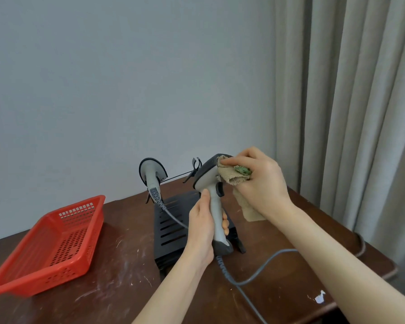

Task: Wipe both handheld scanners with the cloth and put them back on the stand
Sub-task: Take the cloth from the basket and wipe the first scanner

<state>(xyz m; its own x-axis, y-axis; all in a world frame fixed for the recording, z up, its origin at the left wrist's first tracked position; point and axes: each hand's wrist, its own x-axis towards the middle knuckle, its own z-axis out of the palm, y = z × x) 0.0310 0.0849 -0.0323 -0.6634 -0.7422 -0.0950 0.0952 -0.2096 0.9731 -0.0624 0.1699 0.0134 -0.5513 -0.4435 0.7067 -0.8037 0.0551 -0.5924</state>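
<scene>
My left hand grips the grey handle of a handheld scanner, held upright above the black stand. My right hand holds a tan cloth with a green patch and presses it against the scanner's dark head. Part of the cloth hangs below my right palm. A second scanner hangs head-up in the stand's left wire holder. The right holder clip has nothing in it. The held scanner's grey cable trails down across the table.
A red plastic basket sits on the left of the scratched brown wooden table. A grey wall is behind, and beige curtains hang at the right. A white scrap lies near the table's front right edge.
</scene>
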